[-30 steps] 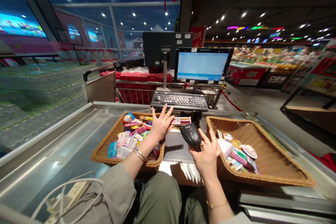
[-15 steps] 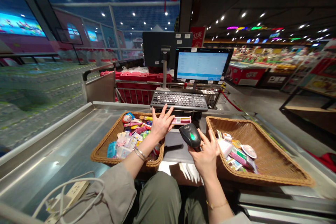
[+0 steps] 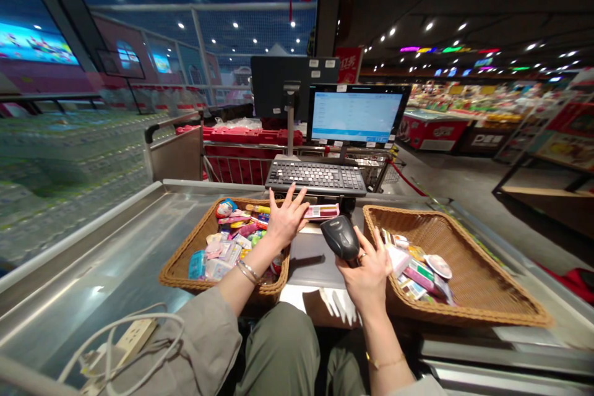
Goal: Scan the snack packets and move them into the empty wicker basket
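Note:
My left hand [image 3: 286,223] reaches over the right edge of the left wicker basket [image 3: 174,266], below the keyboard [image 3: 318,176]. Its thumb and index finger pinch the end of a slim pink package [image 3: 322,211] with a barcode label, while the other fingers fan outward. My right hand [image 3: 366,269] is wrapped around the handle of a black barcode scanner [image 3: 341,236]. The scanner's head lies just below the package, apart from it. Small colourful packaged goods [image 3: 232,247] fill the left basket. Several packets and a round-lidded tub [image 3: 438,266] lie in the right wicker basket [image 3: 492,297].
A lit monitor [image 3: 356,114] stands behind the keyboard. Between the baskets is a grey flat panel [image 3: 309,260], with white plastic bag strips [image 3: 338,304] in front. A power strip [image 3: 137,337] with white cables lies at lower left. Trolleys stand behind the counter.
The scanner has shifted slightly right and its green light no longer shows. My right hand has moved with it; my left hand and the pink package have hardly moved.

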Demonstrator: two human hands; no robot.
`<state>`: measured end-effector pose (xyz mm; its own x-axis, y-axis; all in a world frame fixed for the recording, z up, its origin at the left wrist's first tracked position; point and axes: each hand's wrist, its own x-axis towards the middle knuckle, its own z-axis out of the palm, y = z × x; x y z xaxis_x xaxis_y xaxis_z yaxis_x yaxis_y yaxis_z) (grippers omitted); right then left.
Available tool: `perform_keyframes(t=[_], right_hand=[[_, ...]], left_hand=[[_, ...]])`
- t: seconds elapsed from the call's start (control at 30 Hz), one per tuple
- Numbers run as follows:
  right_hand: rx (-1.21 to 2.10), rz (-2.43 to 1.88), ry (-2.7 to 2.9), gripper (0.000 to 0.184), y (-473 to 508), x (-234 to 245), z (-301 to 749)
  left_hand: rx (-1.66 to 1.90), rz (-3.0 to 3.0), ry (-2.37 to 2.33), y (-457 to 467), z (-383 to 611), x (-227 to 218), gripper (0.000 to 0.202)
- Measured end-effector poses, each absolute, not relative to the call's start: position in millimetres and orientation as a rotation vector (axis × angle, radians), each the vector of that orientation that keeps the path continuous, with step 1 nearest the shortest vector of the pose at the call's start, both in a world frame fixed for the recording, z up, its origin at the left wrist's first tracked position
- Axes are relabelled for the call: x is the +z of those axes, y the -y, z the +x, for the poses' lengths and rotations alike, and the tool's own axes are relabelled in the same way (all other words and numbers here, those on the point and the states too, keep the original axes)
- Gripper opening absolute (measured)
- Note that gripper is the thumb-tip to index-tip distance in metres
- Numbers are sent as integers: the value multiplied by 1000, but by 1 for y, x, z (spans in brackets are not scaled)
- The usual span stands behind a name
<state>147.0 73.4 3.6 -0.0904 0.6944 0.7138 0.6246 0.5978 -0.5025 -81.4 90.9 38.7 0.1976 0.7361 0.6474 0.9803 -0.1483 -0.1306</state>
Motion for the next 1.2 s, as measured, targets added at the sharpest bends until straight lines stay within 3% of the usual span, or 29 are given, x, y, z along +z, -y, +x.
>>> perform_keyframes(t=[0.33, 0.6, 1.07, 1.2], right_hand=[[-39, -1083, 1703, 24, -76, 5, 165], [-64, -1117, 1581, 38, -75, 12, 183], [-118, -1274, 1353, 33, -80, 9, 217], [-123, -1327, 1263, 40, -84, 7, 227]], left_hand=[[-623, -1962, 1577, -92, -64, 46, 36], [-642, -1992, 1532, -100, -43, 49, 36], [-660, -2081, 1440, -112, 1, 54, 37], [-675, -2085, 1389, -117, 11, 52, 36]])
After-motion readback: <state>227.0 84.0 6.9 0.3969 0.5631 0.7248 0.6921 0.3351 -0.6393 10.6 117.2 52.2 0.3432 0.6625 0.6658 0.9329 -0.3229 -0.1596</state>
